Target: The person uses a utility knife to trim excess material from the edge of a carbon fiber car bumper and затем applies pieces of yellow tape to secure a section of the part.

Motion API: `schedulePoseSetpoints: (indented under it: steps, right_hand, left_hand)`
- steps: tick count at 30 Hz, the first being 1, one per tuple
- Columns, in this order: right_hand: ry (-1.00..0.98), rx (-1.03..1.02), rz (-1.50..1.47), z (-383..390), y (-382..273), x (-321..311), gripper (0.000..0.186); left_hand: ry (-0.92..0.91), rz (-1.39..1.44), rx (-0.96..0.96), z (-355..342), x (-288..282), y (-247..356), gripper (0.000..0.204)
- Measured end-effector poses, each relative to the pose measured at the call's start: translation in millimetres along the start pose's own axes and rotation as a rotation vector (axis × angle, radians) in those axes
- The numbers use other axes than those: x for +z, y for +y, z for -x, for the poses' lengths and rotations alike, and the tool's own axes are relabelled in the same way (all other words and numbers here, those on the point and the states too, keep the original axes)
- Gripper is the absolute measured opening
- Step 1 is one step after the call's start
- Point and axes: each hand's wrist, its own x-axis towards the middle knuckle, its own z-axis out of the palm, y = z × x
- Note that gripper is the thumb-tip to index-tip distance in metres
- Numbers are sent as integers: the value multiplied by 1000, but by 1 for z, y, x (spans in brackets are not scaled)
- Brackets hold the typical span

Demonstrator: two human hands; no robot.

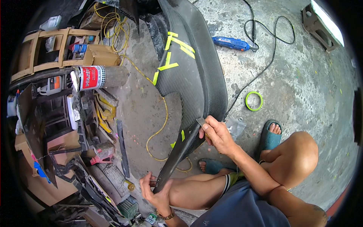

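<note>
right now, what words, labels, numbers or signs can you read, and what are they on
Cylindrical can: large lettering on its red label, legible but not copied.
Blue rotary tool: pale markings, too small to read.
Pale jug: label too small to read.
Carbon-fibre-weave panel and its yellow-green tape strips: no readable text.

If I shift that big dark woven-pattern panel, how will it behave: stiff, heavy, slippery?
The panel is probably stiff: its long narrow end keeps its shape out to the left hand. Its woven, carbon-like surface suggests it could be light for its size. Its smooth sheen hints that it may slip a little when gripped.
</note>
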Motion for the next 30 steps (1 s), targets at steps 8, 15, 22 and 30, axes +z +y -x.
schedulePoseSetpoints:
  steps: [8,15,22,30]
  right_hand:
    - [-8,-63,100,-1,1,-1,26]
    - [-24,-44,122,-2,0,-2,25]
    - [-81,-40,141,-5,-3,-9,24]
    - [113,85,69,13,-6,4,13]
  left_hand:
    - [-13,-14,14,-1,0,0,66]
    - [-7,-7,13,-1,1,0,65]
    - [-1,-6,4,-1,1,1,66]
    - [16,-19,-2,-1,1,3,66]
